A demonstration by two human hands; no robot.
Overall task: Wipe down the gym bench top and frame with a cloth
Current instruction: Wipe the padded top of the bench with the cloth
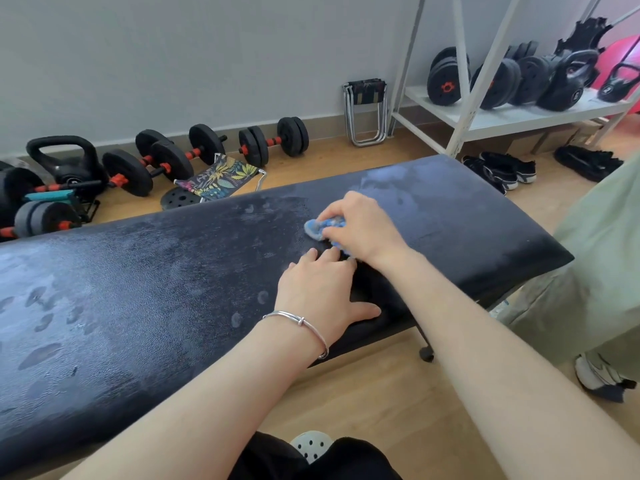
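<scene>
Two hands on the counter (138, 289): right hand (363, 226) pinches the cloth (320, 228), left hand (318, 289) rests flat, fingers (323, 256) straight; dumbbells (273, 140) line the floor (318, 161) beyond.

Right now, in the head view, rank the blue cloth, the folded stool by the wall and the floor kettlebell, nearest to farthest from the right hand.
1. Blue cloth: gripped in the right hand.
2. Folded stool: against the wall ahead.
3. Floor kettlebell: far left by the wall.
</scene>
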